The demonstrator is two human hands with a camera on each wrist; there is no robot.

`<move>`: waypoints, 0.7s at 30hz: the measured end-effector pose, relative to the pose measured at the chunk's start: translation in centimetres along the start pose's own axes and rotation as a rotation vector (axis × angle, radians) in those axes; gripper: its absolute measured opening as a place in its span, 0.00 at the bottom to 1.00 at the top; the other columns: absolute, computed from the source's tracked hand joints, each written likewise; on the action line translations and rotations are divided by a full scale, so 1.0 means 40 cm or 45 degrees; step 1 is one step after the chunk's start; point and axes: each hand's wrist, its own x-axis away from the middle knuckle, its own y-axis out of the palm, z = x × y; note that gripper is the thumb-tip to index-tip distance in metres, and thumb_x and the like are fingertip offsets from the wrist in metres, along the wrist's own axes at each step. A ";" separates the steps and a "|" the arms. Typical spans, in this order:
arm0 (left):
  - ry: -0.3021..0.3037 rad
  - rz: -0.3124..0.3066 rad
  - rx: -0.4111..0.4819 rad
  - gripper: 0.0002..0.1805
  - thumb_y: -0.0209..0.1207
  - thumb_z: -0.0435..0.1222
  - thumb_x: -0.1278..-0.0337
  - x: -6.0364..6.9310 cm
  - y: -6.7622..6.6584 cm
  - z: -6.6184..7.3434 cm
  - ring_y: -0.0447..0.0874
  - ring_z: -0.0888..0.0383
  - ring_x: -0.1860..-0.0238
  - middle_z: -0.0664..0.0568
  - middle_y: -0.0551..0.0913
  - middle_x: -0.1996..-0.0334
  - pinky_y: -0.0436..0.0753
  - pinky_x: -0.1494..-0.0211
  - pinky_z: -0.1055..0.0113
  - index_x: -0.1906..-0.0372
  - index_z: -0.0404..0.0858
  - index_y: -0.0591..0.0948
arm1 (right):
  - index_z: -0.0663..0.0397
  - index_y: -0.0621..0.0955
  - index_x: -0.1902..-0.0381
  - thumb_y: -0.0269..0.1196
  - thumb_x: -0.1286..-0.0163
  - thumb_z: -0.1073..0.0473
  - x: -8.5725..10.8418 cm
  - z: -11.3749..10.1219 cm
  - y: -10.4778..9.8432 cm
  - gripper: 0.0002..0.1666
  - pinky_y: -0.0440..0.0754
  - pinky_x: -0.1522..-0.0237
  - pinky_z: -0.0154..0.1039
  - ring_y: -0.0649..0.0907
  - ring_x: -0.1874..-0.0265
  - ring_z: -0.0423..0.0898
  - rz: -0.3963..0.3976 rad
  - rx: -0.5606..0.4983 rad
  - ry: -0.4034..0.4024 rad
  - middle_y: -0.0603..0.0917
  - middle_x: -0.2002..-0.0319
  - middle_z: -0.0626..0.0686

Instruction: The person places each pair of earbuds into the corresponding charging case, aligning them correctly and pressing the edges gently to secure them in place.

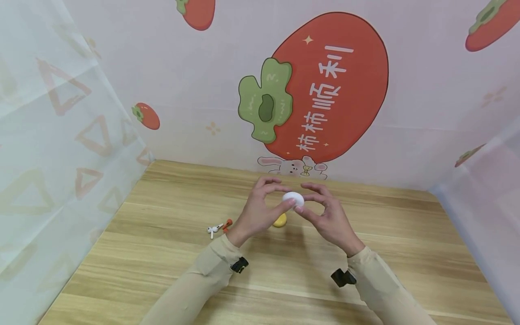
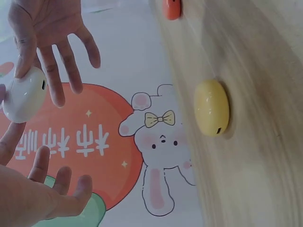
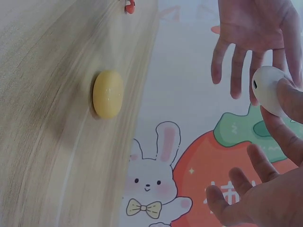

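Note:
A glossy white earbud case (image 1: 293, 197), rounded and with a small dark port, is held up above the table between my two hands. My left hand (image 1: 260, 208) pinches it from the left with thumb and index finger. From the right, my right hand (image 1: 331, 221) grips it with thumb and index finger, the other fingers spread. Below the hands a yellow earbud case (image 1: 280, 220) lies on the table, better seen in the left wrist view. White earbuds (image 1: 213, 230) and orange earbuds (image 1: 227, 224) lie left of my left hand, the orange ones partly hidden by the wrist.
An orange case-like object (image 2: 172, 8) shows partly at the left wrist view's top edge. The wooden table (image 1: 162, 271) meets a printed cloth backdrop (image 1: 195, 90) behind, with cloth walls at both sides.

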 end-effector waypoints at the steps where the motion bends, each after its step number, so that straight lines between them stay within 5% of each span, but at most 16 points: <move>1: 0.006 -0.001 -0.008 0.15 0.71 0.40 0.40 -0.002 0.000 0.002 0.68 0.52 0.35 0.48 0.73 0.40 0.69 0.35 0.41 0.51 0.38 0.88 | 0.58 0.88 0.53 0.72 0.34 0.61 0.000 -0.001 0.000 0.12 0.68 0.39 0.70 0.69 0.32 0.60 0.000 0.002 0.000 0.75 0.35 0.58; 13: 0.016 -0.008 -0.014 0.12 0.70 0.39 0.39 -0.010 0.003 0.014 0.65 0.49 0.33 0.45 0.72 0.39 0.66 0.34 0.40 0.56 0.36 0.88 | 0.59 0.88 0.53 0.72 0.34 0.62 0.000 0.001 -0.002 0.13 0.69 0.39 0.68 0.69 0.31 0.59 0.001 -0.011 -0.001 0.74 0.34 0.59; 21: -0.077 0.002 -0.002 0.14 0.67 0.43 0.36 -0.016 0.003 0.024 0.66 0.48 0.33 0.46 0.72 0.39 0.68 0.34 0.42 0.57 0.35 0.89 | 0.58 0.88 0.52 0.73 0.35 0.63 0.003 -0.001 -0.001 0.14 0.69 0.38 0.66 0.69 0.31 0.58 0.004 -0.009 -0.018 0.75 0.35 0.59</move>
